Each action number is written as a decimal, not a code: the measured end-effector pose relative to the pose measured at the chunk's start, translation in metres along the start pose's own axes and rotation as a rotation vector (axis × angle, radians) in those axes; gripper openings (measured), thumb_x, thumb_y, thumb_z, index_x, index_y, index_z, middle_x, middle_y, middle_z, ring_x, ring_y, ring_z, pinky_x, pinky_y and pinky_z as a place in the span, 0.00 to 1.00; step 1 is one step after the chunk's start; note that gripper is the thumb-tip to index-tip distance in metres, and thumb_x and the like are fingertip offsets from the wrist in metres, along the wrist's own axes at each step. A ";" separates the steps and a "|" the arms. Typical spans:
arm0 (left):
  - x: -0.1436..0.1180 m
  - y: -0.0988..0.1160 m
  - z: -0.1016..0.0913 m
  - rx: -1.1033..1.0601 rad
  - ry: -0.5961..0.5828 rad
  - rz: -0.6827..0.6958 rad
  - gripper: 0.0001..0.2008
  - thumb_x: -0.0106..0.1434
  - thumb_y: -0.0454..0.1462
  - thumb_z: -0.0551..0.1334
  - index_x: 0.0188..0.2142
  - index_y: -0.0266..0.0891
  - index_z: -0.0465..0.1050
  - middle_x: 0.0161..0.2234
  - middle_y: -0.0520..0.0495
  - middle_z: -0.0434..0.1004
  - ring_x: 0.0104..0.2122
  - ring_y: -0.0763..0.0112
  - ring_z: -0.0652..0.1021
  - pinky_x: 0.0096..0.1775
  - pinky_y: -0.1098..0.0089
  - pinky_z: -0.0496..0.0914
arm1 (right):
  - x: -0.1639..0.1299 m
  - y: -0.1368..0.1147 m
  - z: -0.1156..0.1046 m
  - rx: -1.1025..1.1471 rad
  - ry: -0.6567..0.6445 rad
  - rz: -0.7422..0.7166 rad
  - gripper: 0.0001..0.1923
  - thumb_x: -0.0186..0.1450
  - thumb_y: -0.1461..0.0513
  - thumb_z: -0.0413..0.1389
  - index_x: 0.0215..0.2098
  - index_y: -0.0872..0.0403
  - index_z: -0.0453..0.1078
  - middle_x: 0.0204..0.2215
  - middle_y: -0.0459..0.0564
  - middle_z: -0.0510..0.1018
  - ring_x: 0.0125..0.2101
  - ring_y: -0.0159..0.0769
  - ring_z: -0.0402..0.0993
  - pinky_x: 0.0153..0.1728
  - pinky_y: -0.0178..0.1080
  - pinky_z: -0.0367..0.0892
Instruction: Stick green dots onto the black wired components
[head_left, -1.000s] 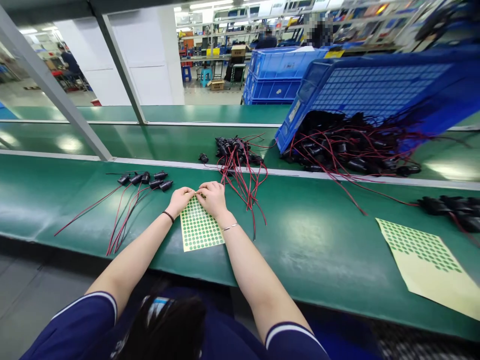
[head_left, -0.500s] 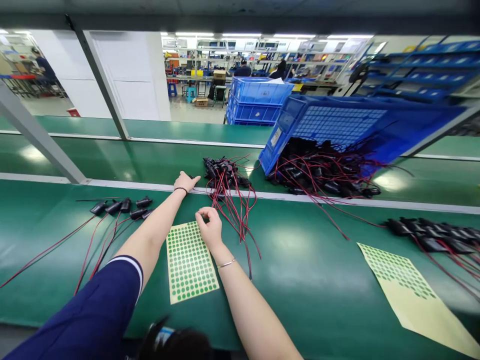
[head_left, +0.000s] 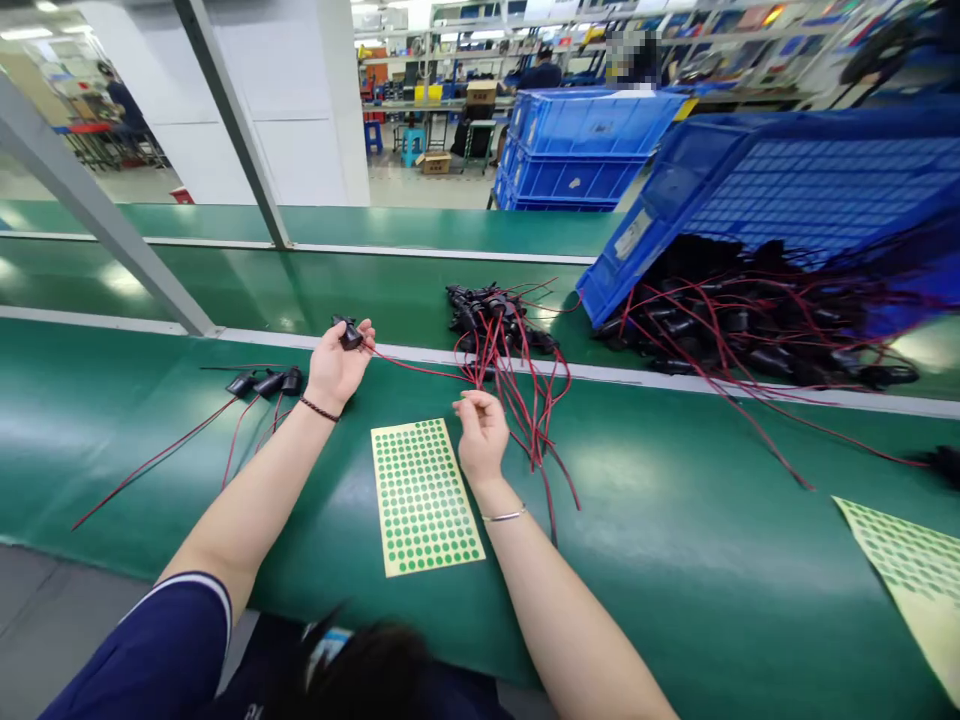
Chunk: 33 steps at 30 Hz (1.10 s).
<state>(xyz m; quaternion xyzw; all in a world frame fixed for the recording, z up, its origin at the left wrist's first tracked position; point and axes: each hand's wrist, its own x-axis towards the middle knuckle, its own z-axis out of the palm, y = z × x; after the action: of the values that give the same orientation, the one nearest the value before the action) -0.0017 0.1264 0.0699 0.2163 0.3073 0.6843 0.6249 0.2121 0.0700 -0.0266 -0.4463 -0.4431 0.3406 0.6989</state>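
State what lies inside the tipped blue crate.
The tipped blue crate spills black connectors with red wires onto the green belt. Its shadowed depths stay hidden.

Bench (head_left: 675,520): green surface, long, crossed lengthwise by a pale metal strip (head_left: 637,375). On the near lane: a yellow sheet of green dot stickers (head_left: 424,496), lying flat; a row of small black connectors with red and black leads (head_left: 266,383) to its left; a second sticker sheet (head_left: 919,580) at the far right edge. Across the strip: a loose bundle of black connectors with red wires (head_left: 495,325). On the far lane: a tipped blue crate (head_left: 787,190), spilling a heap of wired connectors (head_left: 750,320).
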 end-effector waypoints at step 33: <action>-0.113 -0.048 -0.039 0.886 -0.130 0.185 0.15 0.53 0.33 0.72 0.40 0.41 0.72 0.31 0.51 0.78 0.35 0.69 0.78 0.48 0.65 0.70 | -0.039 -0.037 0.015 -0.264 -0.490 -0.022 0.02 0.60 0.63 0.60 0.31 0.50 0.71 0.36 0.48 0.78 0.38 0.37 0.74 0.34 0.40 0.70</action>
<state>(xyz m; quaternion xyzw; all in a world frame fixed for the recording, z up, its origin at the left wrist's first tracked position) 0.0205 0.0105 0.0191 0.5317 0.5098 0.5250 0.4264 0.1865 0.0267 -0.0016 -0.4331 -0.6444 0.3700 0.5101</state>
